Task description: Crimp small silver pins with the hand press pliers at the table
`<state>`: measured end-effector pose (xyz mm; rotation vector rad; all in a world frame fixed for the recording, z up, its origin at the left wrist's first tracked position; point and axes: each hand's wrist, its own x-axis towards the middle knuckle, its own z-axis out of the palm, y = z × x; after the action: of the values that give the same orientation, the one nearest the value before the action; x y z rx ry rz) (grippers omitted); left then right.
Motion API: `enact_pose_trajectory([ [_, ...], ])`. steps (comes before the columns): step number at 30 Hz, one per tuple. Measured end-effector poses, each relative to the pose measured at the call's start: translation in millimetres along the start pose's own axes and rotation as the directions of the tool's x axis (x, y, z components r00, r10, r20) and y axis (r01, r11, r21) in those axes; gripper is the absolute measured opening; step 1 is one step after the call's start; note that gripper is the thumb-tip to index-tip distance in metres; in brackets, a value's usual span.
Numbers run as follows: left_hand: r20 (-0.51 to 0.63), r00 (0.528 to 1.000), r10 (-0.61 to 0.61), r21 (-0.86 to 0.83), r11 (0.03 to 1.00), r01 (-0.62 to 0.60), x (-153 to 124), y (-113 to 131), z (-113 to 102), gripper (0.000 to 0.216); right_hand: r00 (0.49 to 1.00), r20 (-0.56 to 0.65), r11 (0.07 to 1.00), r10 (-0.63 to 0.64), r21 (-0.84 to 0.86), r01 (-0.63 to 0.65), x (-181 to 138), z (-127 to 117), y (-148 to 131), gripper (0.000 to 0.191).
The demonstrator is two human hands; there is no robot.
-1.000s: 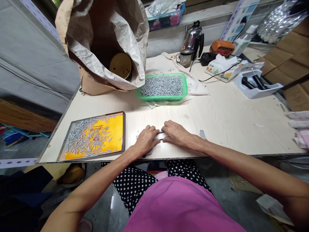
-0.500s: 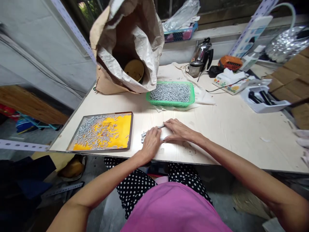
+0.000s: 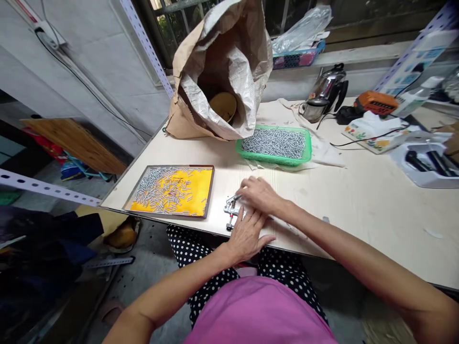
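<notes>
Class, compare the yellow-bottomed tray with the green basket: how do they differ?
The tray is shallow with a dark rim; the basket is green and deeper-walled.
Silvery pieces fill the basket across its top, while in the tray they gather mostly at the left, leaving yellow bare at the right.
The tray lies by the table's near edge; the basket stands farther back, beside the sack.
Both hold small silvery pieces.

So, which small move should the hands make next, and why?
I would perhaps slide the left hand slightly back from the right hand, since both crowd together over the metal device and hide much of it.
</notes>
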<state>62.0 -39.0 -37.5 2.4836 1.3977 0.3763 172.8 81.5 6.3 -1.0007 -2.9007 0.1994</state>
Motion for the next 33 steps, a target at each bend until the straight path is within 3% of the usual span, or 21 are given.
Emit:
enact_pose_trajectory([
  [3,0.019,0.998,0.053,-0.063,0.997,-0.052,-14,8,-5,0.049,0.953,0.087,0.956,-0.291,0.044,0.289,4,3,-32,0.013],
  [6,-0.050,0.973,0.226,-0.099,0.968,-0.230,-40,8,-25,0.028,0.926,0.101,0.931,-0.365,0.039,0.363,9,9,-43,0.014],
  [7,-0.100,0.969,0.225,-0.073,0.970,-0.233,-49,3,-34,0.023,0.919,0.089,0.923,-0.384,0.030,0.383,11,12,-43,0.014],
  [8,-0.157,0.973,0.170,-0.028,0.984,-0.177,-56,-6,-45,0.021,0.910,0.070,0.913,-0.409,0.021,0.408,12,16,-43,0.014],
  [10,-0.267,0.963,-0.046,0.073,0.995,0.067,-65,-33,-66,0.025,0.891,0.020,0.892,-0.453,0.020,0.453,12,24,-43,0.015],
  [12,-0.329,0.910,-0.253,0.140,0.940,0.312,-66,-66,-84,0.025,0.890,-0.052,0.887,-0.454,0.072,0.456,11,32,-45,0.015],
  [14,-0.316,0.880,-0.353,0.201,0.882,0.426,-61,-96,-95,0.024,0.907,-0.164,0.890,-0.387,0.191,0.414,10,35,-48,0.017],
  [17,-0.180,0.895,-0.408,0.269,0.855,0.444,-50,-125,-99,0.021,0.905,-0.398,0.872,-0.149,0.380,0.310,14,20,-36,0.019],
  [20,-0.061,0.906,-0.418,0.278,0.865,0.418,-41,-135,-95,0.024,0.796,-0.573,0.895,0.195,0.435,0.094,23,-25,0,0.022],
  [22,-0.040,0.911,-0.411,0.267,0.874,0.406,-38,-137,-92,0.026,0.734,-0.578,0.905,0.358,0.409,-0.119,26,-58,32,0.021],
  [25,-0.047,0.916,-0.399,0.254,0.882,0.397,-36,-140,-90,0.025,0.713,-0.493,0.866,0.499,0.256,-0.430,20,-82,66,0.035],
  [27,-0.041,0.918,-0.396,0.255,0.884,0.392,-34,-142,-89,0.025,0.772,-0.409,0.872,0.487,0.181,-0.454,6,-76,65,0.041],
  [30,-0.062,0.915,-0.398,0.231,0.886,0.401,-33,-140,-92,0.023,0.923,-0.192,0.930,0.334,0.225,-0.290,-28,-46,29,0.027],
  [33,-0.142,0.907,-0.397,0.088,0.907,0.411,-29,-124,-99,0.017,0.971,-0.016,0.929,0.238,0.296,-0.223,-58,-10,-14,0.020],
])
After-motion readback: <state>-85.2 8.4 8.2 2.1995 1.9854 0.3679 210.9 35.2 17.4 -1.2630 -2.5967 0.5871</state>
